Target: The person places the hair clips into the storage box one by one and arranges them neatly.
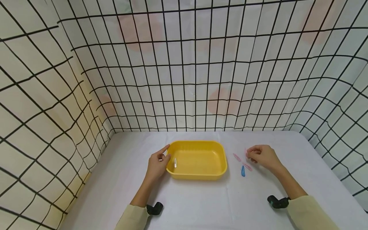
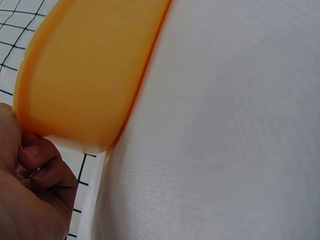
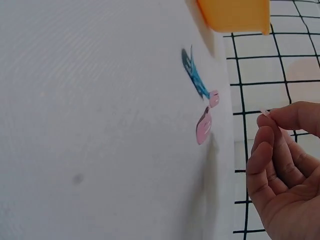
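My left hand (image 1: 156, 165) grips the left end of a yellow plastic basin (image 1: 196, 176), thumb at the rim and other fingers curled outside the wall. Inside the basin, near that hand, lies a silvery snap hair clip (image 1: 175, 163). To the right of the basin, my right hand (image 1: 264, 156) pinches a pink hair clip (image 3: 265, 113) between thumb and forefinger, mostly hidden by the fingertips. Beside it on the cloth lie a pink clip (image 1: 237, 157), a second pink clip (image 1: 247, 166) and a blue clip (image 1: 242, 171).
A white cloth (image 1: 201, 204) covers the table. Black wire grid panels (image 1: 195, 65) backed with pale fabric stand behind and on both sides. Black wrist devices (image 1: 154, 208) sit at both cuffs.
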Available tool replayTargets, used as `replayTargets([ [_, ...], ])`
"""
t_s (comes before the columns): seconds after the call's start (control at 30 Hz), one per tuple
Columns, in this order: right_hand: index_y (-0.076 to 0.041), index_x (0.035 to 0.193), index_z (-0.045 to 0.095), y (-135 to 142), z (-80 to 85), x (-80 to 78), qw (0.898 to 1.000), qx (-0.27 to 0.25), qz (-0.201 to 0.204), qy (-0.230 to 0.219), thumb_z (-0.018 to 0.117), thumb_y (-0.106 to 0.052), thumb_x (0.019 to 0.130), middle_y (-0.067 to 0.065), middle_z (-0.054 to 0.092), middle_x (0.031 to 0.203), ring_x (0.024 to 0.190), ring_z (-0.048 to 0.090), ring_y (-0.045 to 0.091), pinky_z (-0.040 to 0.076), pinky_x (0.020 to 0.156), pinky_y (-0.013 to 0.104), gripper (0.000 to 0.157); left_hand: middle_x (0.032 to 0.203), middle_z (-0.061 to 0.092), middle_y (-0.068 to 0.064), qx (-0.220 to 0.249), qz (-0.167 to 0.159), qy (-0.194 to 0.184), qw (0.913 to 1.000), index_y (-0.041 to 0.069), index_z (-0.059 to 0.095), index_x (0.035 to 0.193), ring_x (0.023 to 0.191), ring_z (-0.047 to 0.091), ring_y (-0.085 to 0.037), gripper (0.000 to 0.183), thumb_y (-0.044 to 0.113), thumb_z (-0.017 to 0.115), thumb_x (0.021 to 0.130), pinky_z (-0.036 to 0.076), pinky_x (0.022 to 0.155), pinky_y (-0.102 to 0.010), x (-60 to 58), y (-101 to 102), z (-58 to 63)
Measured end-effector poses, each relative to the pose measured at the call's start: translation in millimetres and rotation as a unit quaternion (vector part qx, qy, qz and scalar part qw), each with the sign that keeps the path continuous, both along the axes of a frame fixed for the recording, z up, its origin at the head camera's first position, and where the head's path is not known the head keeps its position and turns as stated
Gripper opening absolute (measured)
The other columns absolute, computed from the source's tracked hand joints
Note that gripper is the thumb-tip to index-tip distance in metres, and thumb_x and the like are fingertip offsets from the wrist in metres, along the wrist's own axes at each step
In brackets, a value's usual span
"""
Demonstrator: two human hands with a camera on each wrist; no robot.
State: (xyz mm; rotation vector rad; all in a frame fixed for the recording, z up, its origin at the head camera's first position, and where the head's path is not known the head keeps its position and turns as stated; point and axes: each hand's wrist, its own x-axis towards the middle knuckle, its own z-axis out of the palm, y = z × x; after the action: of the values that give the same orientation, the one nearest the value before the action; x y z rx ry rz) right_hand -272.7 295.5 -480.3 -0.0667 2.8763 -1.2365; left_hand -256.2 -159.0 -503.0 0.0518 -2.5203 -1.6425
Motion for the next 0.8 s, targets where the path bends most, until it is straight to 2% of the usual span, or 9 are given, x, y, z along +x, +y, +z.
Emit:
replayTargets([
  [0.3,0.003,0.116,0.07,-15,14.4,3.2,1.0,-0.022,-0.001,-0.011,0.068,-0.024,0.099,0.018,0.076,0.097,0.078,0.065,0.02,0.059,0.07,0.032,0.032,0.068,0.049,-0.001,0.001,0.0,0.003,1.0,0.027,0.064,0.142,0.053,0.039,-0.013,0.048,0.018,0.068,0.095,0.035,0.047,-0.02,0.2,0,-0.5],
  [0.53,0.002,0.117,0.07,-24,20.3,2.6,0.998,-0.053,0.002,-0.014,0.068,-0.025,0.099,0.022,0.075,0.101,0.082,0.067,0.029,0.058,0.069,0.025,0.033,0.069,0.049,-0.001,0.002,0.001,-0.002,1.0,0.028,0.064,0.142,0.054,0.04,-0.013,0.048,0.018,0.068,0.095,0.036,0.048,-0.02,-0.3,0,-0.4],
  [0.8,0.002,0.117,0.07,-38,27.0,3.5,0.996,-0.085,0.003,-0.021,0.065,-0.026,0.101,0.02,0.073,0.101,0.083,0.066,0.027,0.057,0.071,0.021,0.032,0.068,0.048,-0.001,0.003,0.0,-0.004,1.0,0.028,0.064,0.142,0.052,0.039,-0.013,0.048,0.018,0.068,0.096,0.035,0.047,-0.02,-0.4,0,0.0],
])
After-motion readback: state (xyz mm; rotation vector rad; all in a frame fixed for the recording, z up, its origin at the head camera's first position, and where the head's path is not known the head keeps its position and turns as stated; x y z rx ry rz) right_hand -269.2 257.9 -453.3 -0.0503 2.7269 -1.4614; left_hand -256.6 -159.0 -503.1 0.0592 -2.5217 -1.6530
